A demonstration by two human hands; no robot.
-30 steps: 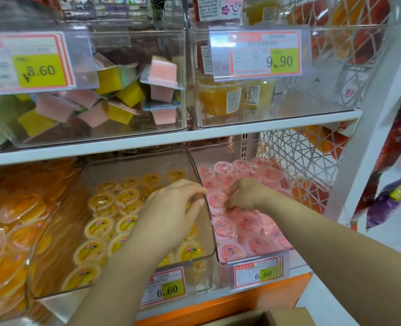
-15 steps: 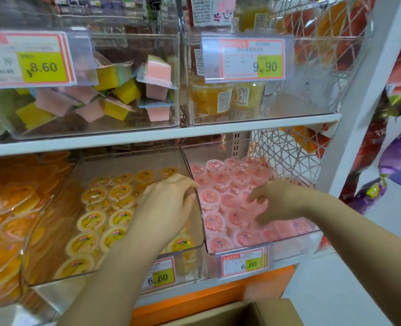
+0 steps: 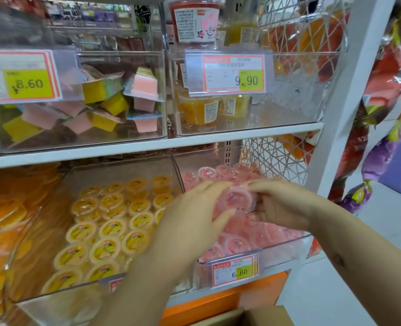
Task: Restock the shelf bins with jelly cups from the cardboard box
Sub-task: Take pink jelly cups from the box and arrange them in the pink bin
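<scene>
Cup [image 3: 237, 200] held in left hand [image 3: 194, 222], right hand [image 3: 286, 205], above 6.60 tag [image 3: 235, 271].

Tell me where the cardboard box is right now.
Head view, bottom edge, right of centre: the cardboard box sits just below the shelf's orange base.

Glossy clear plastic, matt cardboard, coated metal.
Transparent hard-plastic bins [image 3: 279, 251], smooth and reflective; pink jelly cups [image 3: 237, 244] and yellow jelly cups [image 3: 111, 229] in thin shiny plastic under glossy film lids; paper price labels [image 3: 234, 271] behind clear plastic sleeves; smooth white shelf board [image 3: 124, 147]; white coated wire mesh [image 3: 274, 156]; matt brown cardboard box [image 3: 265, 316]; crinkled, shiny foil bags [image 3: 380, 158].
</scene>
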